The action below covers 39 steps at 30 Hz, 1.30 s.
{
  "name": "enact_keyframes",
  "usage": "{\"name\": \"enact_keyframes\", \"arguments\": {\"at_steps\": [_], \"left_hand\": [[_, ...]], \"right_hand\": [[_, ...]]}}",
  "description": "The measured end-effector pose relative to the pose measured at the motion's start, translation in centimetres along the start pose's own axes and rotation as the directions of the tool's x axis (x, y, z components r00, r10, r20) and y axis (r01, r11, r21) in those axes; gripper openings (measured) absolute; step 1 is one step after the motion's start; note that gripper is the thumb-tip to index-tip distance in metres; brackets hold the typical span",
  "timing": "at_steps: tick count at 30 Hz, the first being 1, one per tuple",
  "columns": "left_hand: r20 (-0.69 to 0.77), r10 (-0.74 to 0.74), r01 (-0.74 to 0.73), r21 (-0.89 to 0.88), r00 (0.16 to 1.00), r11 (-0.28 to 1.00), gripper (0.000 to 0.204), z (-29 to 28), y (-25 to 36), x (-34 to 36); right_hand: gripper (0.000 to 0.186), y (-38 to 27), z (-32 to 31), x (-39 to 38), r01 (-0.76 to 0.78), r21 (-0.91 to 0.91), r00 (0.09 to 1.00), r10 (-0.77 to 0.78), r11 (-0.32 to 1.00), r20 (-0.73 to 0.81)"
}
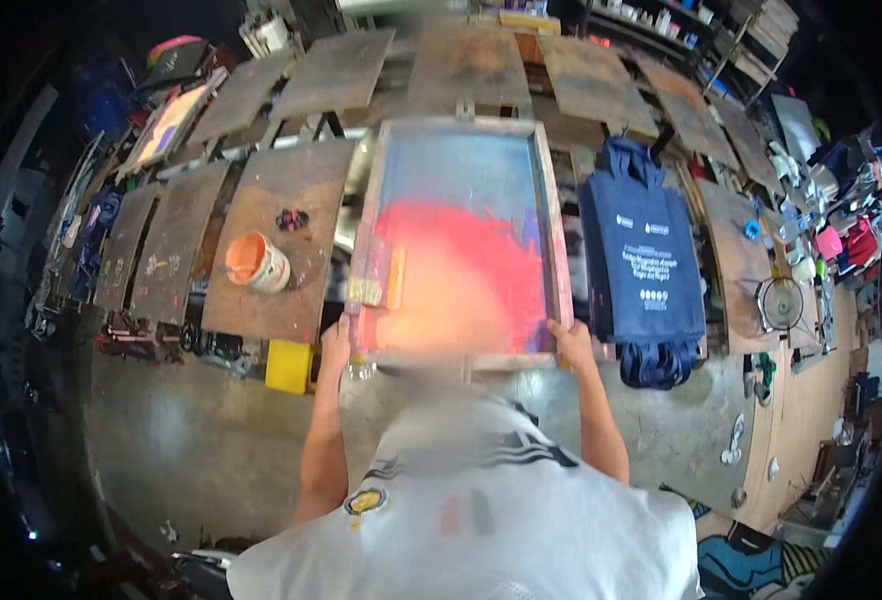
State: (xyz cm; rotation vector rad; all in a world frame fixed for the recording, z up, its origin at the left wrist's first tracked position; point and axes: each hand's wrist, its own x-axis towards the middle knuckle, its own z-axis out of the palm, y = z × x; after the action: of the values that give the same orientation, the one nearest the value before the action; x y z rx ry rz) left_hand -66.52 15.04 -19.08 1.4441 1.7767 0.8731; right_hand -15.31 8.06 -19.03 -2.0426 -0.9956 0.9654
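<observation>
A red-smeared framed screen sits among worn boards above grey floor.

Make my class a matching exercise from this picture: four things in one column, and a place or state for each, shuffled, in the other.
Things
1. White cylindrical tub with an orange inside
2. Navy blue fabric tote bag
3. Pale-framed rectangular screen
4. Bare left hand

Places and states
A. Pink and orange over its nearer part
B. At the screen's near left corner
C. On a flat brown board
D. Right of the screen

Pairs: 1-C, 2-D, 3-A, 4-B
</observation>
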Motion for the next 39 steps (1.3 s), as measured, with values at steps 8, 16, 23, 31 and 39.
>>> {"name": "enact_keyframes", "arguments": {"at_steps": [8,16,23,31,39], "left_hand": [[-0.038,0.022,-0.017,0.121,0.999,0.993,0.064,0.4,0.3,0.8],[-0.019,0.030,-0.026,0.172,0.999,0.985,0.061,-0.3,0.0,0.3],[-0.039,-0.006,0.014,0.217,0.999,0.976,0.058,-0.3,0.1,0.5],[-0.043,-0.007,0.012,0.112,0.999,0.994,0.054,1.2,-1.6,0.8],[-0.071,-0.226,0.209,-0.193,0.971,0.959,0.054,2.2,-0.7,0.4]], "right_hand": [[0.053,-3.3,0.2,-0.7,-0.009,0.019,1.000,0.009,1.000,-0.001],[0.056,-3.2,0.7,-2.1,0.041,-0.114,0.995,-0.051,0.993,-0.084],[0.055,-4.2,0.8,-2.8,0.140,-0.166,0.980,-0.161,0.976,-0.120],[0.052,-3.3,2.3,-1.9,0.113,-0.167,0.985,-0.133,0.979,-0.112],[0.055,-1.9,2.5,-1.3,0.158,-0.047,0.981,-0.162,0.986,-0.106]]}}
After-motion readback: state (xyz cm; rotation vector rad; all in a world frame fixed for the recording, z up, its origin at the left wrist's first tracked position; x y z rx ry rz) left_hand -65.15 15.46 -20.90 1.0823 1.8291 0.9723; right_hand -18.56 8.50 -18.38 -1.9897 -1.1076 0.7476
